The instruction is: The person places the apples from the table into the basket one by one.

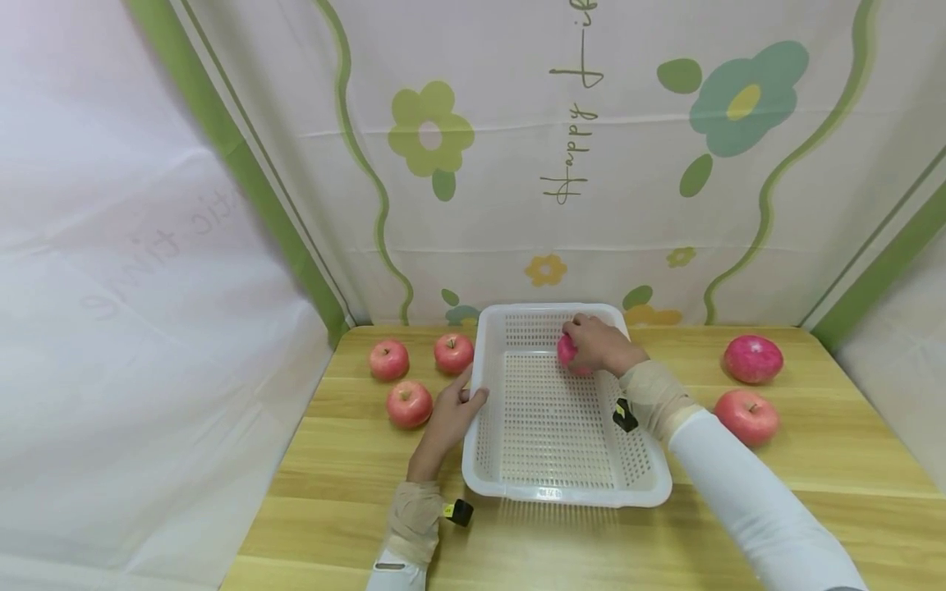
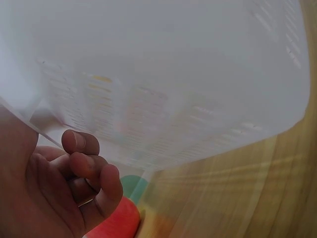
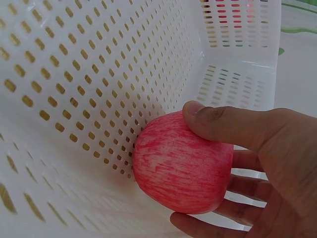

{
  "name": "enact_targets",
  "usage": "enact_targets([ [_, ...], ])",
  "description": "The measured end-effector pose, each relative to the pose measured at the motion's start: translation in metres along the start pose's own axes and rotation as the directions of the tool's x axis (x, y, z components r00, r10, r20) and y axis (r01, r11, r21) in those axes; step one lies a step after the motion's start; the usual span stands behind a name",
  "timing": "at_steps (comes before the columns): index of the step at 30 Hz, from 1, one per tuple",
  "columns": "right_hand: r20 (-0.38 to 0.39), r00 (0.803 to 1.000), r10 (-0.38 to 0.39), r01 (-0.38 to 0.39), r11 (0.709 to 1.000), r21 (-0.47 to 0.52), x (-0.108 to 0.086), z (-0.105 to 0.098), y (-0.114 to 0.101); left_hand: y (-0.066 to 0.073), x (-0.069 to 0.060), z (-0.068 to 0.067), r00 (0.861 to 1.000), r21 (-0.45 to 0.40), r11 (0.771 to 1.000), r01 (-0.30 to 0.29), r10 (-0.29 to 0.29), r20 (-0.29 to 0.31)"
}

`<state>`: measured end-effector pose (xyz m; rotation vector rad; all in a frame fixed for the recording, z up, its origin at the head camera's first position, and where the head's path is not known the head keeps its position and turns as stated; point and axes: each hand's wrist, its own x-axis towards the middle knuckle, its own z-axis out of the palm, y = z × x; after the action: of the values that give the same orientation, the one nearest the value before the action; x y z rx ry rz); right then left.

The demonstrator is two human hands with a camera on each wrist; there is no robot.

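A white perforated plastic basket [image 1: 547, 495] stands on the table, tilted a little toward the front. My left hand [image 1: 447, 419] grips the basket's left rim; in the left wrist view its fingers [image 2: 106, 191] curl beneath the rim. Inside the basket, toward its back right, my right hand [image 1: 604, 346] holds a red-streaked apple [image 3: 181, 166]. The right thumb [image 3: 223, 121] lies over the apple and the other fingers go round its far side. The apple sits close to the basket's perforated bottom; whether it touches cannot be told.
Left of the basket are three apples [image 1: 388, 360] [image 1: 454, 353] [image 1: 410, 404]. Rightward lie another apple [image 1: 746, 417] and a magenta, mottled oval fruit [image 1: 753, 359]. A flowered cloth [image 1: 502, 230] hangs behind the wooden table [image 1: 318, 484], with fabric walls at both sides.
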<state>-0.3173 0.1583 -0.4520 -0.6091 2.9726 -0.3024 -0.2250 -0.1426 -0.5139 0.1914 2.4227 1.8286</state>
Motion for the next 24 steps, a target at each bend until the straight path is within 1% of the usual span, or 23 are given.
enact_targets([
  [8,0.001,1.000,0.011,-0.011,1.000,-0.024,0.0009,0.0020,0.0000,0.0007,-0.0003,0.0001,1.000,-0.003,1.000,0.006,-0.006,-0.002],
  [11,0.000,1.000,0.001,-0.001,1.000,-0.024,0.0010,0.0022,0.0002,0.0002,-0.0002,0.0001,1.000,-0.002,1.000,0.003,-0.003,-0.001],
  [17,-0.001,1.000,-0.009,0.009,1.000,-0.005,0.0005,0.0019,0.0002,0.0010,-0.0002,-0.0004,1.000,0.007,1.000,-0.005,0.005,-0.002],
  [22,0.015,1.000,0.008,-0.008,1.000,0.005,0.0008,0.0027,0.0002,0.0009,-0.0002,-0.0006,1.000,0.005,1.000,0.001,-0.001,0.006],
  [24,0.020,1.000,0.011,-0.012,1.000,0.004,0.0011,0.0027,0.0005,0.0015,-0.0001,-0.0004,1.000,0.000,1.000,0.014,-0.014,0.004],
])
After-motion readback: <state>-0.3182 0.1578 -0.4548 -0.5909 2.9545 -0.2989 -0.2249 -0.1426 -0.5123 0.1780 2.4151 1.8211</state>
